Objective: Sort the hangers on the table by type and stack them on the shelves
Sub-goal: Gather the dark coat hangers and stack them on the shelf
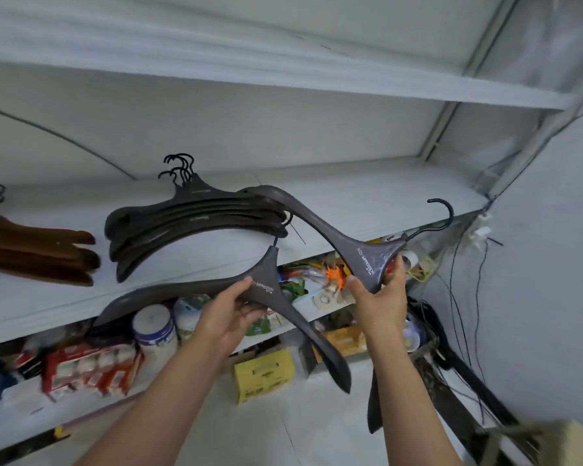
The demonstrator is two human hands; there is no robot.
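Hanger (364, 260) — tip over shelf (367, 196) stack (189, 223)

A stack of black hangers (196, 223) lies on the white shelf (367, 196). Well to its left, on the same shelf, rest brown wooden hangers (37, 250).

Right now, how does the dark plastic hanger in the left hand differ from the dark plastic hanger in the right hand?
The left-hand dark plastic hanger stands neck up, both arms sloping down; the right-hand dark plastic hanger is turned sideways, hook pointing right. Only the right-hand one's upper arm reaches the stack of dark hangers. Both share shape, colour and white lettering.
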